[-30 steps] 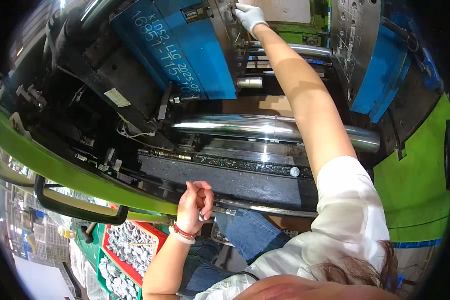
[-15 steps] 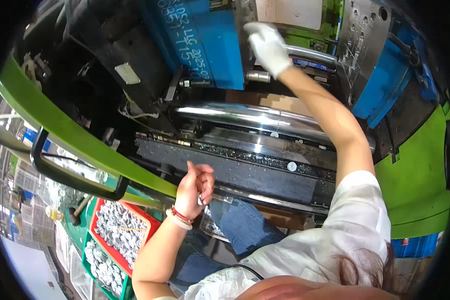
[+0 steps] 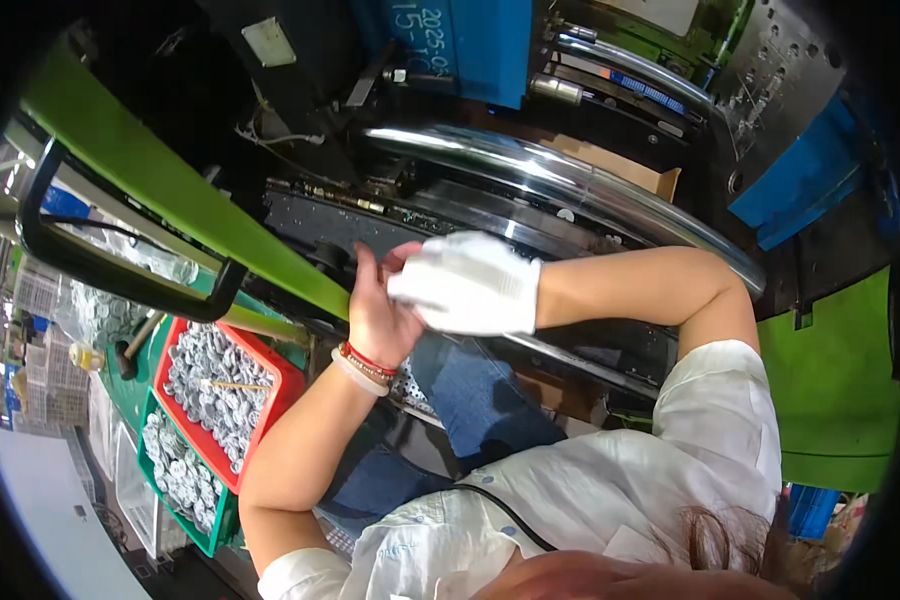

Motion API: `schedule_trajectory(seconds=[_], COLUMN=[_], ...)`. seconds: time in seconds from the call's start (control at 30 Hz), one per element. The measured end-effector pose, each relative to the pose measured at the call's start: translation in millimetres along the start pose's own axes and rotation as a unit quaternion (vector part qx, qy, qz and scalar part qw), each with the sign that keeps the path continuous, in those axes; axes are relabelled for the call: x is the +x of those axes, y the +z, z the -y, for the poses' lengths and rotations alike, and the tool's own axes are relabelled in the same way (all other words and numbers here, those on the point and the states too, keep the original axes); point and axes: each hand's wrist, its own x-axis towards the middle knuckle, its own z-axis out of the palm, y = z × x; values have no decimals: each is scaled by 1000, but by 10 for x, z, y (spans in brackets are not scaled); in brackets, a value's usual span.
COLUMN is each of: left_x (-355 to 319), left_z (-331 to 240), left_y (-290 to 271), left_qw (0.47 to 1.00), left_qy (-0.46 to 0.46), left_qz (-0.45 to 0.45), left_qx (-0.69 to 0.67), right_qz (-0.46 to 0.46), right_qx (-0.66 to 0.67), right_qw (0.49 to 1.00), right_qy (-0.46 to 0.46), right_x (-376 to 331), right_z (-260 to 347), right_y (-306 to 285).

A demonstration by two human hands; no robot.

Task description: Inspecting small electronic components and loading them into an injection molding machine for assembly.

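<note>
Right hand [image 3: 467,283] wears a white glove, fingers loosely curled, laid against the palm side of the left hand; can't tell if anything is pinched between them. Left hand [image 3: 378,305] is bare, raised with fingers up and slightly bent, palm turned toward the glove, touching it; grip contents not visible. Left wrist carries a red bead bracelet [image 3: 368,360] and a pale bangle just beside it. Both hands meet in front of the dark machine bed [image 3: 330,215], just below a row of small brass fittings.

Behind the hands, a polished chrome tie bar [image 3: 570,185] runs diagonally across the machine, with a second thinner bar higher up at the right. A blue mould block [image 3: 470,40] sits above, a grey steel platen [image 3: 780,90] with holes at the upper right. A bit of brown cardboard [image 3: 620,165] shows behind the chrome bar.

A green machine guard rail [image 3: 170,195] crosses from upper left down to the left hand, with a black handle [image 3: 120,275] bolted to it. Below the rail, a red crate [image 3: 270,375] full of small grey round parts, and a green crate [image 3: 185,490] with the same parts just beside it. A mallet [image 3: 135,345] lies near the red crate.

Person wears a white shirt and blue jeans.
</note>
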Motion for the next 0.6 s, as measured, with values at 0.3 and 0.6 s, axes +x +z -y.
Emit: schedule_trajectory(seconds=[0.3, 0.6], left_x=[-53, -67], left_z=[-81, -45], left_y=[117, 165], left_qw=[992, 992], left_qy=[57, 72], left_qz=[79, 54], left_qx=[74, 92], right_qz=[-40, -52], right_qx=[362, 268], right_qw=[910, 955], right_qy=[197, 116], right_x=[36, -32], right_z=[-406, -355], right_y=[-238, -223])
